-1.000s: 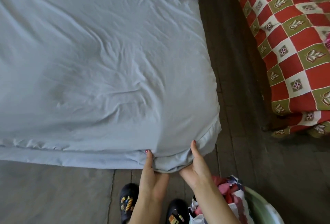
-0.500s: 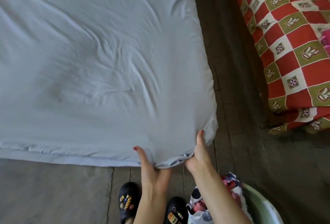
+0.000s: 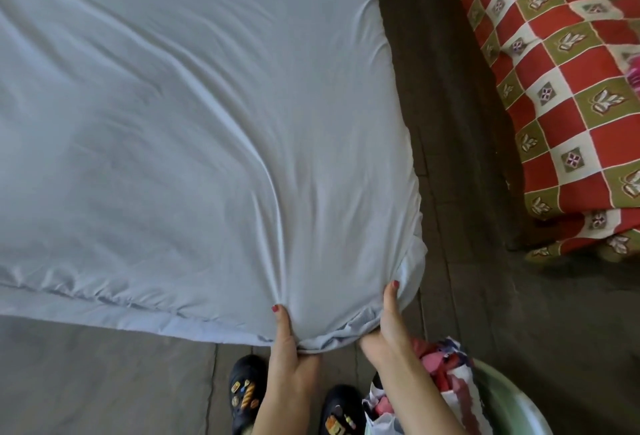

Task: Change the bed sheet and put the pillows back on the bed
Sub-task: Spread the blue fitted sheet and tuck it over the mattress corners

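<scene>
— Where's the sheet (image 3: 194, 129) now, and what have you got of it?

— It lies spread over the whole bed, pale blue. I have its near right corner. My left hand (image 3: 289, 362) pinches the bunched hem, thumb on top and fingers curled underneath. My right hand (image 3: 384, 330) grips the hem just beside it, thumb laid up along the corner's curve. So each hand is clenched on cloth, neither one released.

— How does it handle?

— Light and soft, I'd judge, with no stiffness at all. Long creases fan out from my two thumbs across the top, so the cloth gives wherever I pull. It looks smooth enough to slide through a loose pinch, so I'd take a gathered fistful of hem, not a single layer. I'd hold right at the corner, where the slack collects.

— What about the edges?

— The right side already wraps down the mattress. The near edge to my left hangs loose, its hem puckered and lying out on the floor (image 3: 86, 375). I can't tell if the hem is elastic.

— Room to move?

— Tight below. My shoes (image 3: 247, 389) stand against the bed, and a green basin (image 3: 519, 410) of laundry (image 3: 440, 365) sits touching my right forearm. A dark strip of floor separates this bed from the red checked cover (image 3: 568, 95). Stepping left looks easiest.
</scene>
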